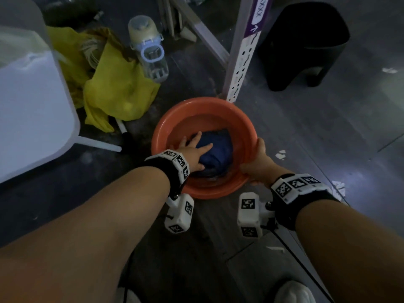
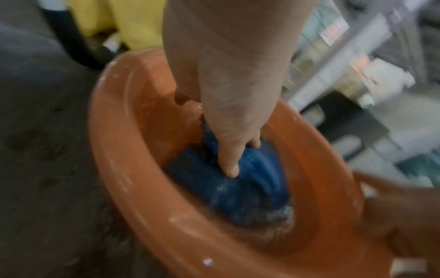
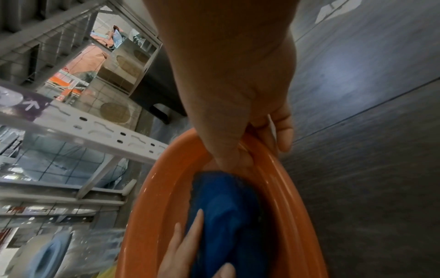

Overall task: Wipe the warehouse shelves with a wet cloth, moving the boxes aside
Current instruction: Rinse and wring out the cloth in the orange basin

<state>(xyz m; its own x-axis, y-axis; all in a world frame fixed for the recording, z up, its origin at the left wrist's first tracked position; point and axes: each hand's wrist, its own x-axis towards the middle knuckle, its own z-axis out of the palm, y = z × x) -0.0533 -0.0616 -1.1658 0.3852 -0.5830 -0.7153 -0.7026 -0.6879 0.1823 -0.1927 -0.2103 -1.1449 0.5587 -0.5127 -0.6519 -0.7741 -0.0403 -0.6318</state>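
An orange basin [image 1: 203, 102] stands on the dark floor with a little water in it. A dark blue cloth [image 1: 218, 149] lies bunched in its bottom. My left hand [image 1: 192, 152] reaches into the basin, fingers spread and straight, and presses down on the cloth [image 2: 250, 188]. My right hand [image 1: 259, 158] grips the basin's right rim [image 3: 297, 216], thumb inside and fingers curled over the outside. In the right wrist view the left hand's fingers [image 3: 188, 244] lie flat along the cloth [image 3: 226, 216].
A white perforated shelf upright [image 1: 242, 57] stands just behind the basin. A black stool [image 1: 306, 44] is at the back right. To the left lie a yellow cloth [image 1: 115, 88], a clear water bottle [image 1: 150, 51] and a white seat [image 1: 32, 101].
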